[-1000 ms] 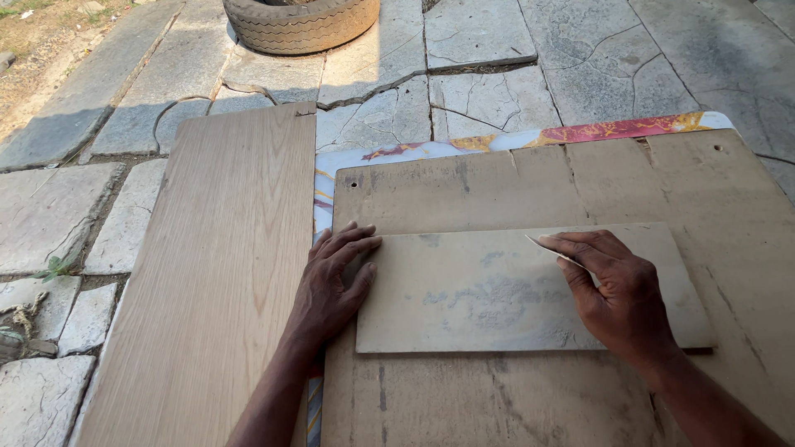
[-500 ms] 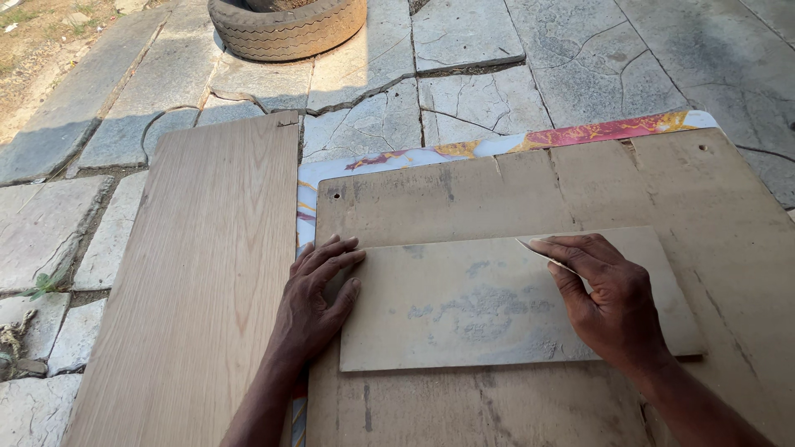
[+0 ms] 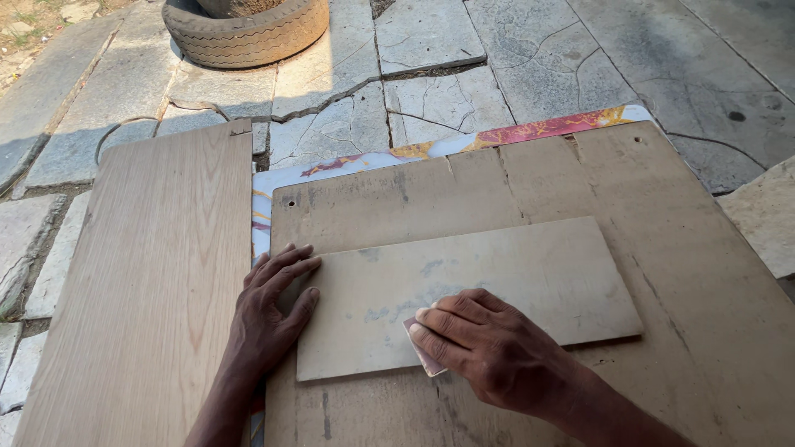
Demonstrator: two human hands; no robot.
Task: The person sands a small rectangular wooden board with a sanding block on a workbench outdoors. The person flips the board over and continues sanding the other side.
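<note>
A small pale rectangular board lies flat on a larger worn plywood sheet. My left hand rests flat at the small board's left edge, fingers spread against it. My right hand presses a small folded piece of reddish sandpaper onto the board near its front edge, left of the middle. Dusty grey smears mark the board's surface beside my fingers.
A long oak-coloured plank lies to the left. A patterned white, red and yellow sheet shows under the plywood. Cracked stone paving surrounds everything, and an old tyre sits at the back left. Another slab edge is at right.
My right hand has slid from the small board's right part toward its lower left. The left hand has stayed at the left edge. The camera view has shifted slightly.
</note>
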